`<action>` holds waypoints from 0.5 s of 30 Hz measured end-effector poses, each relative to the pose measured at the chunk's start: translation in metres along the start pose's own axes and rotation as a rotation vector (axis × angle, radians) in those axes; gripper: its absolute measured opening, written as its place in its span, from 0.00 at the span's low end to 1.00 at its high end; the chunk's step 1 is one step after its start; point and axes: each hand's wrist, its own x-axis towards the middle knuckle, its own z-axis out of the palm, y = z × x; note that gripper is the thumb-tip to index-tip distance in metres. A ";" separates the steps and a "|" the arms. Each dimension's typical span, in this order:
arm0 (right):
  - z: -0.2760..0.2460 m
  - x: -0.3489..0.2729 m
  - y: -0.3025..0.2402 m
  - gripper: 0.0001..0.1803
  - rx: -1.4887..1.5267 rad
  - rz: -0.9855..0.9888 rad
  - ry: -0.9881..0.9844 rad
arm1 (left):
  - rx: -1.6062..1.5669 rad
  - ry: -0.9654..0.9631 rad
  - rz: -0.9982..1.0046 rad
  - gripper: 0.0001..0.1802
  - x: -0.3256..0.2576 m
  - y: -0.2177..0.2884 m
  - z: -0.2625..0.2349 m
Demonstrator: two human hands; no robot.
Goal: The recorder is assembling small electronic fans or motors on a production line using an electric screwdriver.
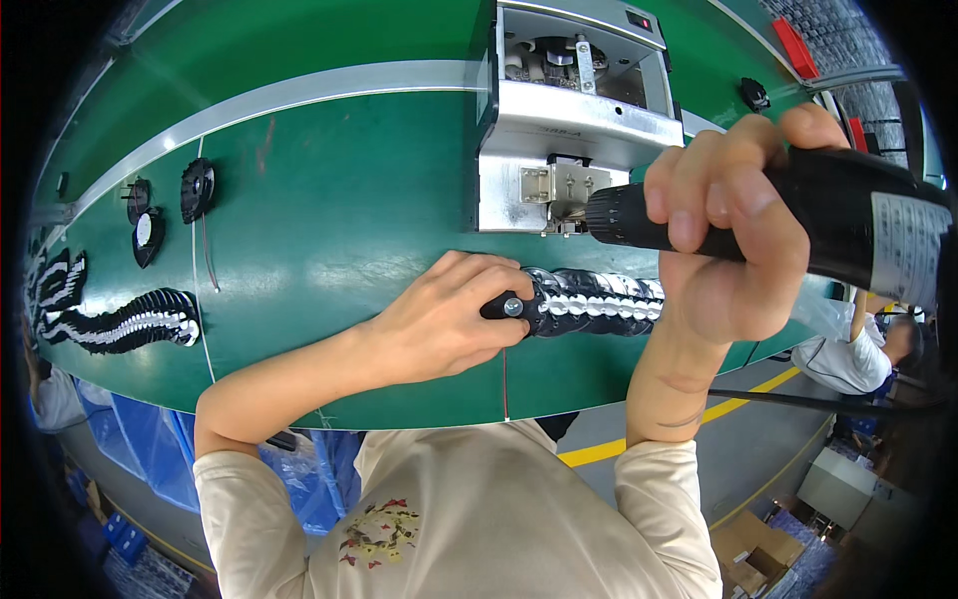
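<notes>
My right hand (743, 230) is wrapped around a black electric screwdriver (848, 215), held sideways with its nose pointing left. The nose reaches the metal outlet of a silver screw feeder (589, 112); the bit's tip is hard to make out there. On the green table, my left hand (449, 311) grips a small black part (515, 306) with a round, shiny spot on it, thumb on the near side and fingers on the far side. That part lies at the left end of a row of black and white parts (594, 302), which runs right until my right wrist hides it.
Another curved row of black and white parts (125, 324) lies at the left, near several loose black pieces (197, 190). A thin red-brown wire (506, 384) hangs toward the front edge. A co-worker's white sleeve (848, 364) shows at the right; blue plastic-lined bins (140, 439) stand below left.
</notes>
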 end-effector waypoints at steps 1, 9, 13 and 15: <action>0.001 0.002 0.001 0.24 0.015 0.011 -0.013 | -0.007 -0.005 -0.002 0.15 0.000 -0.001 -0.001; -0.005 -0.007 -0.001 0.23 -0.214 -0.021 -0.148 | -0.012 0.053 -0.005 0.12 -0.005 0.002 0.002; -0.005 -0.033 -0.005 0.23 0.055 -0.040 -0.211 | -0.008 0.080 -0.005 0.11 -0.008 0.000 0.004; -0.002 -0.043 -0.006 0.23 0.073 -0.016 -0.175 | -0.005 0.075 0.000 0.11 -0.010 -0.002 0.006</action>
